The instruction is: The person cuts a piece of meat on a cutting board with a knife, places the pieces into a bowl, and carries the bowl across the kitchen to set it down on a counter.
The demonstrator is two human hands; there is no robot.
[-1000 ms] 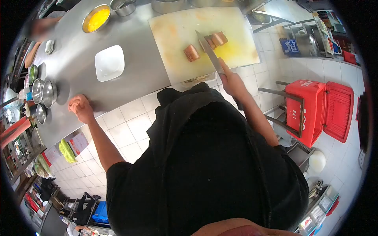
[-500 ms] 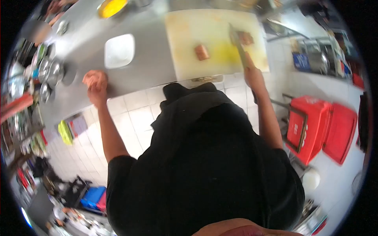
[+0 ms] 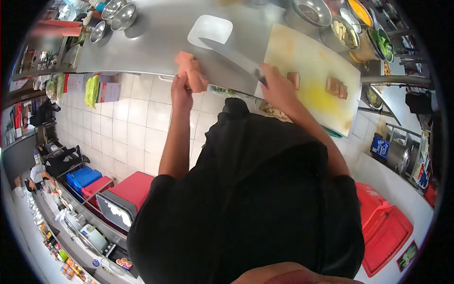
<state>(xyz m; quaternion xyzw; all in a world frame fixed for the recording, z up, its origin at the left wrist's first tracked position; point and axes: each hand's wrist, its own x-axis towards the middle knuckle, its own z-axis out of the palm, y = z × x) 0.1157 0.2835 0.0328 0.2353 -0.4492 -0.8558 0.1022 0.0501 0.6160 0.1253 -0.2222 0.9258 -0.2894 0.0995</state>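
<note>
- The right hand [image 3: 276, 85] stays clenched round the handle of the long steel-bladed kitchen knife [image 3: 231, 51]; a second ago the blade was among the slices, now it lies over the bare grey steel counter [image 3: 156, 42], tip toward the dish; slicing looks paused.
- The left hand [image 3: 190, 71] has come along the counter's near edge to just beside the right one; it looks curled, but I cannot tell whether it grips anything.
- The brown meat slices [image 3: 336, 86] lie on the pale, yellow-stained cutting board [image 3: 307, 52], toward its right edge; one lone slice [image 3: 293, 78] sits beside the right hand.
- The white square dish [image 3: 210, 29] near the far edge is empty; the round steel bowls [image 3: 124, 16] at the far left corner look empty.
- Beyond the board stand a yellow-filled pot [image 3: 360, 9], a tub of pale pieces [image 3: 344, 33] and a tub of greens [image 3: 382, 42].
</note>
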